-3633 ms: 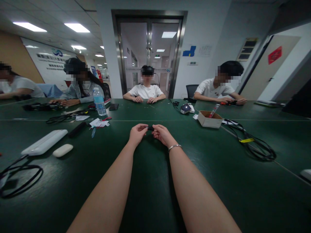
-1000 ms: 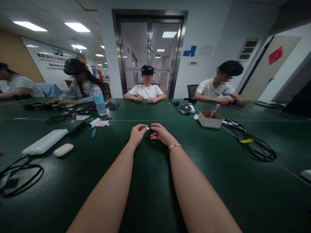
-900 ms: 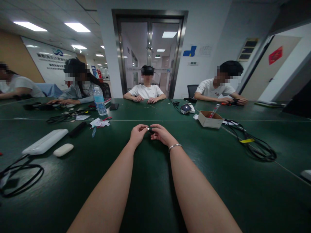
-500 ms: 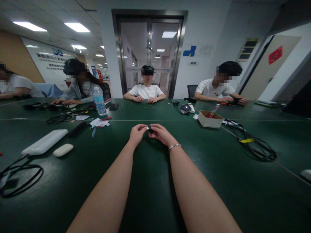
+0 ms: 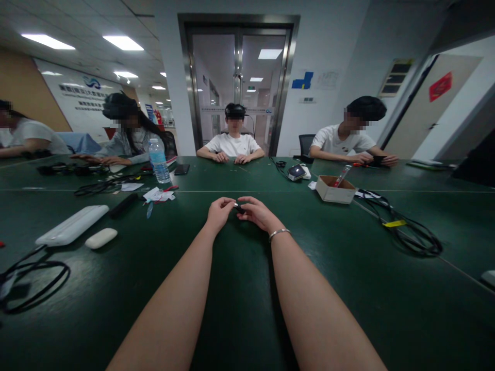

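Observation:
Just above the green table, a small black object with a silver metal end is between my two hands. It is too small to name, though its shape resembles a USB stick. The fingertips of my left hand pinch at the silver end. My right hand, with a silver bangle at the wrist, grips the black body from the other side, its thumb and fingers around it. Part of the object is hidden by my fingers.
Left of my arms lie a white oblong device, a white rounded case and a black cable. A water bottle stands farther back. On the right are an open box and a coiled cable. Several people sit around.
The small black object has turned slightly between my fingers, and more of its black body shows. My hands stay nearly in place. At the left, a co-worker's hand has shifted.

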